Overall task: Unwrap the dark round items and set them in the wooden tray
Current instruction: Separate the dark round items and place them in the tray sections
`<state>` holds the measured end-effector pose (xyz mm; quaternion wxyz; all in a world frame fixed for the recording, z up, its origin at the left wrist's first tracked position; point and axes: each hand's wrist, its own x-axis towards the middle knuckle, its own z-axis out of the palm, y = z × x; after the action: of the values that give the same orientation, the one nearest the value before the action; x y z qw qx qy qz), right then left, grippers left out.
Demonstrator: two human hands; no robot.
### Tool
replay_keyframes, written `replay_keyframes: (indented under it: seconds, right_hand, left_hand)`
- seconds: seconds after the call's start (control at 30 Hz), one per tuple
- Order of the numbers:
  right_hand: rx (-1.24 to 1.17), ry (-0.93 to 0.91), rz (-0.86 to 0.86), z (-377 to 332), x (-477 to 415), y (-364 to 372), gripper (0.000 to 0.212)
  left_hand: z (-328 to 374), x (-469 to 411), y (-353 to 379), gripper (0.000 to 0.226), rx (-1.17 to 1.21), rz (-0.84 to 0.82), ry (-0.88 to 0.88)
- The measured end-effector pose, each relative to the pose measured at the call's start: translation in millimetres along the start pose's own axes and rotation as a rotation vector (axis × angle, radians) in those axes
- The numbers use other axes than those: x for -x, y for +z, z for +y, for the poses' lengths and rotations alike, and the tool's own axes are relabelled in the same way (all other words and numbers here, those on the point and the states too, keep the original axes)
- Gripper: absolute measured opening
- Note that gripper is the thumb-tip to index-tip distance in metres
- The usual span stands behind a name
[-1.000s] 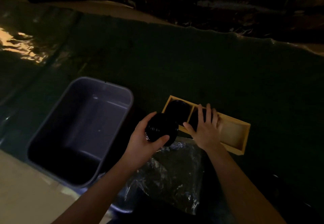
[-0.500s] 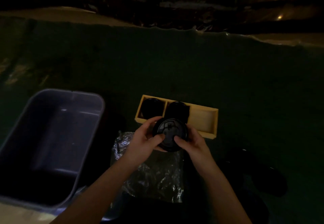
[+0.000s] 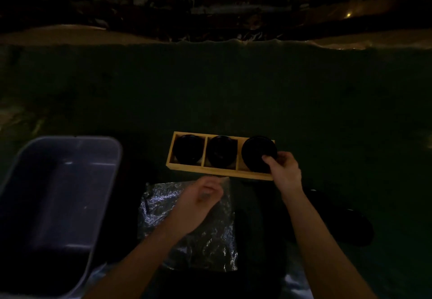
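Observation:
A wooden tray (image 3: 217, 172) with three compartments lies on the dark green cloth. Dark round items fill the left compartment (image 3: 189, 149) and the middle compartment (image 3: 221, 151). A third dark round item (image 3: 256, 150) sits in the right compartment, and my right hand (image 3: 284, 171) grips its near right edge. My left hand (image 3: 201, 199) is blurred, hovering over the crinkled clear wrapper (image 3: 198, 235) just in front of the tray; whether it holds anything is unclear.
A grey plastic bin (image 3: 58, 205) stands at the left. A dark flat shape (image 3: 339, 224) lies on the cloth at the right. The cloth's far edge runs across the view, with plants and ground beyond.
The third round item went from both hands in front of the tray into the right compartment, carried by my right hand. My left hand dropped back over the wrapper.

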<state>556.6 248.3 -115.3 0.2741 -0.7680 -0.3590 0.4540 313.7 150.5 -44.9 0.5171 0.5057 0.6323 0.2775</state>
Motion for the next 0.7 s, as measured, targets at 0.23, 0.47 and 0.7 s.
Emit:
replay_keyframes:
  seconds: [0.23, 0.47, 0.7]
  right_hand:
    - [0.654, -0.219, 0.130, 0, -17, 19, 0.051]
    - [0.351, -0.219, 0.199, 10, 4, 18, 0.065]
    - [0.191, -0.307, 0.159, 55, 83, -9, 0.026]
  left_hand:
    - [-16, 16, -5, 0.021, -0.355, 0.023, 0.182]
    - [-19, 16, 0, 0.029, -0.651, -0.103, 0.341]
    - [-14, 13, 20, 0.027, -0.673, -0.200, 0.378]
